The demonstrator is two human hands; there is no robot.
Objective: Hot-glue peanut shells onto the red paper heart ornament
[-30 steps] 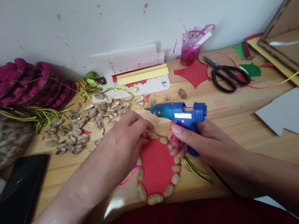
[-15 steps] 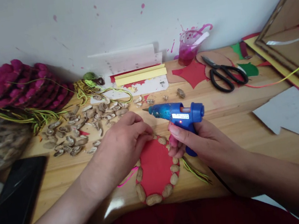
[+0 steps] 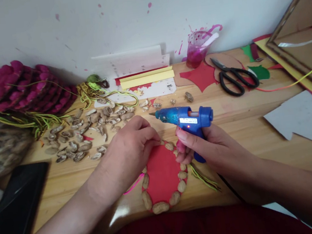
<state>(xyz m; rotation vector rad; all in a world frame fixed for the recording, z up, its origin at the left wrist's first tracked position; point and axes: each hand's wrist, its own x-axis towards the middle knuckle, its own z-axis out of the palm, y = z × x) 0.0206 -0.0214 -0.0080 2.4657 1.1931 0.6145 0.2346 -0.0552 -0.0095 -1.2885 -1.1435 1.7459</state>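
Note:
A red oval card (image 3: 163,175) lies at the near edge of the table, with peanut shells (image 3: 160,207) set along its rim. At the card's upper left rim is my left hand (image 3: 132,147), its thumb and fingers pinched together; whatever sits between the fingertips is hidden. My right hand (image 3: 202,145) is wrapped around the handle of a blue hot glue gun (image 3: 186,117), beside and above the card's right side. The gun's nozzle points left, past the top of the card, and a small red light glows on its body.
Loose peanut shells (image 3: 73,143) are scattered left of centre, near a black phone (image 3: 17,212). Black-handled scissors (image 3: 232,76) lie at the back right, close to a plastic cup (image 3: 195,52) of pink paint. Cardboard (image 3: 298,17) stands at far right; magenta-tipped pieces (image 3: 20,89) are stacked at left.

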